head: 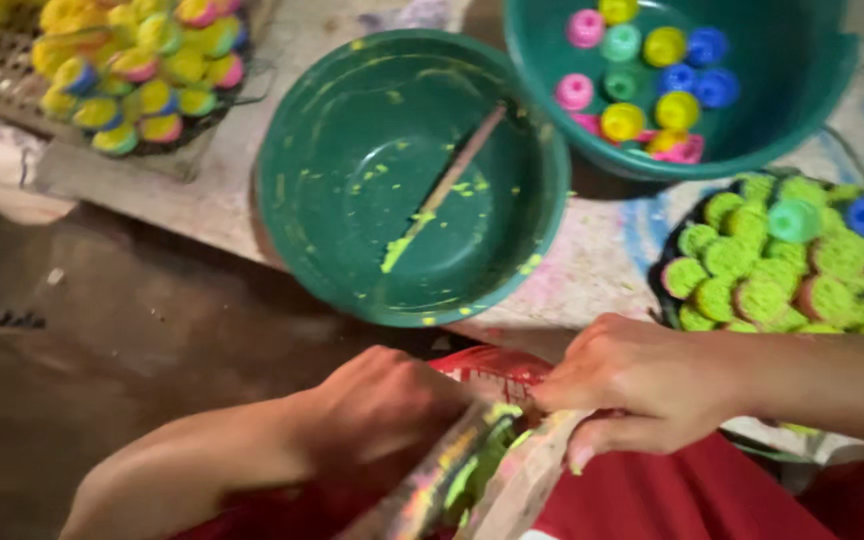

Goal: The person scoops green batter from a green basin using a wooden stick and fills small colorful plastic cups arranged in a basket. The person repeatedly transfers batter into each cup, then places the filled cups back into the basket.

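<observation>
My left hand (382,415) and my right hand (642,385) meet low in the frame over a red cloth (652,500). Both close on a paint-smeared plastic bag (477,470) streaked green, yellow and pink. The left hand grips its lower side, the right pinches its upper edge. Just beyond the hands stands a green bowl (352,130) with yellow-green paste smears and a stick (447,180) leaning inside it.
A teal tub (802,90) at top right holds several pink, yellow, blue and green round pieces. A dark tray (664,290) at right carries green-coated round pieces. A rack (2,80) at top left bears yellow multicoloured pieces. Dark wet floor lies at left.
</observation>
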